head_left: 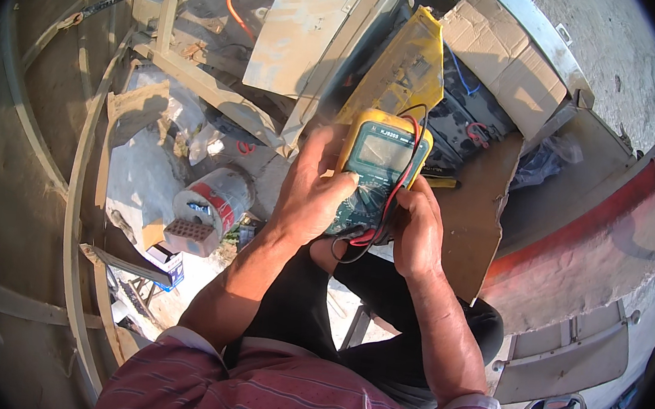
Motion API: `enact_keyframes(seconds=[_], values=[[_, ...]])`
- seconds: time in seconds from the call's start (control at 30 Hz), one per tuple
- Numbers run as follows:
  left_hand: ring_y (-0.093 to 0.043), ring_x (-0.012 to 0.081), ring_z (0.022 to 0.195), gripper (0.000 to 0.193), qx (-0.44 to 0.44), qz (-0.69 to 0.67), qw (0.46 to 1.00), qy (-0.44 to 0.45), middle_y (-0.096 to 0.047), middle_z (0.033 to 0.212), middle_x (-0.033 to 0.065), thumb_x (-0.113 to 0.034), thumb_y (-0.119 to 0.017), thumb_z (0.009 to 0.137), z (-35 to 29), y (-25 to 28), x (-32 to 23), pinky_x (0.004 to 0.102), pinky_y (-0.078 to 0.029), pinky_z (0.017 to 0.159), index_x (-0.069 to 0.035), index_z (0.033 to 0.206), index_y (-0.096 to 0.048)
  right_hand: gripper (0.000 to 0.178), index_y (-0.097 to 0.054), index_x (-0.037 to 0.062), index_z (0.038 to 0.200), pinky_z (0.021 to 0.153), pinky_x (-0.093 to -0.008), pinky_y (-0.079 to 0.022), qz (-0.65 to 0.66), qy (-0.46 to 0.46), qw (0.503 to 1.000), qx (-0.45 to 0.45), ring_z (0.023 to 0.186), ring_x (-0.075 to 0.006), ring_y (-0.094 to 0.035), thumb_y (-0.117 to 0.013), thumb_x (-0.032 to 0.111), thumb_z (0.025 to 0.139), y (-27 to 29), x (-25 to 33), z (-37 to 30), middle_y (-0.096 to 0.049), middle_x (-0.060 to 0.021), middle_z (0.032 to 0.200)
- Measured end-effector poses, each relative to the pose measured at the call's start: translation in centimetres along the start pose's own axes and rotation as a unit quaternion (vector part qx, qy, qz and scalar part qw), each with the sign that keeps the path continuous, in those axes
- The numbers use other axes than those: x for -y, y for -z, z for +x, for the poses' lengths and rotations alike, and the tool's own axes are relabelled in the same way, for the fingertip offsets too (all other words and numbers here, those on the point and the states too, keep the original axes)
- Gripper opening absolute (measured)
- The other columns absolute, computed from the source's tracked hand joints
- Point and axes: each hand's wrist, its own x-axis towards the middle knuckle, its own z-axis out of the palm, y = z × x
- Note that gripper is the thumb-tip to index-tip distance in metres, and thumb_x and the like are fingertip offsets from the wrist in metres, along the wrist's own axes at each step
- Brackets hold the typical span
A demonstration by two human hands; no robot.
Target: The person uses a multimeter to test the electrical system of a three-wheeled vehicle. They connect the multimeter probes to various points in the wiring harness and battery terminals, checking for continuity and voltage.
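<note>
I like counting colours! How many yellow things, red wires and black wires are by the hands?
Yellow: 2, the meter in both hands and the yellow cover behind it.
Red wires: 1, the red lead.
Black wires: 1, the black lead.
Total: 4

Yellow-cased multimeter (377, 170), grey display at the top, dark dial face below, held face-up and tilted between both hands. Left hand (311, 194) grips its left edge, thumb on the dial. Right hand (418, 229) holds the lower right corner. Red and black test leads (395, 188) loop down its right side to the base.
</note>
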Motion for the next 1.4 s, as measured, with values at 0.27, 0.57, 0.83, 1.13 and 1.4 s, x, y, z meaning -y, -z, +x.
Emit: enact_keyframes(seconds=[0.27, 0.57, 0.83, 1.13, 1.4], values=[[-0.060, 0.0230, 0.120, 0.062, 0.007, 0.059, 0.998, -0.023, -0.059, 0.134, 0.0147, 0.002, -0.064, 0.090, -0.6, -0.5, 0.0, 0.0391, -0.054, 0.099, -0.003, 0.148, -0.043, 0.030, -0.064, 0.0026, 0.116, 0.069, -0.0265, -0.045, 0.013, -0.022, 1.000, -0.001, 0.082, -0.0110, -0.053, -0.050, 0.017, 0.094, 0.2, 0.3, 0.1, -0.061, -0.0030, 0.095], [-0.058, 0.0209, 0.121, 0.057, 0.004, -0.007, 1.000, 0.013, -0.059, 0.133, 0.0135, -0.001, -0.062, 0.090, -0.3, 0.9, 0.6, 0.0375, -0.047, 0.104, -0.001, 0.145, -0.047, 0.036, -0.062, 0.0017, 0.123, 0.080, -0.0287, -0.050, -0.136, -0.017, 0.990, 0.002, 0.090, -0.0136, -0.060, -0.050, 0.017, 0.092, -0.2, 0.8, -0.3, -0.064, -0.0041, 0.101], [-0.059, 0.0203, 0.119, 0.055, 0.006, -0.045, 0.998, 0.031, -0.060, 0.133, 0.0123, -0.001, -0.060, 0.089, -0.1, 1.4, 1.0, 0.0359, -0.045, 0.105, 0.000, 0.143, -0.049, 0.034, -0.062, 0.0031, 0.121, 0.075, -0.0268, -0.046, -0.115, -0.038, 0.993, -0.003, 0.083, -0.0112, -0.055, -0.050, 0.020, 0.094, -0.3, 0.6, -0.2, -0.061, -0.0018, 0.096], [-0.060, 0.0209, 0.120, 0.052, -0.033, 0.019, 0.999, 0.030, -0.061, 0.132, 0.0133, 0.002, -0.056, 0.090, -0.2, 0.5, 2.1, 0.0353, -0.045, 0.106, 0.001, 0.142, -0.050, 0.031, -0.061, 0.0020, 0.116, 0.076, -0.0282, -0.046, -0.215, 0.019, 0.976, -0.039, 0.085, -0.0132, -0.055, -0.050, 0.020, 0.094, -0.6, -0.6, -0.1, -0.060, -0.0042, 0.096], [-0.059, 0.0198, 0.121, 0.054, -0.011, -0.053, 0.998, 0.037, -0.060, 0.132, 0.0124, 0.002, -0.056, 0.091, 0.0, 1.0, 1.6, 0.0357, -0.045, 0.107, 0.001, 0.145, -0.049, 0.033, -0.061, 0.0018, 0.119, 0.077, -0.0289, -0.049, -0.175, 0.011, 0.984, -0.019, 0.086, -0.0143, -0.058, -0.048, 0.018, 0.093, -0.4, -0.5, -0.1, -0.063, -0.0056, 0.101]])
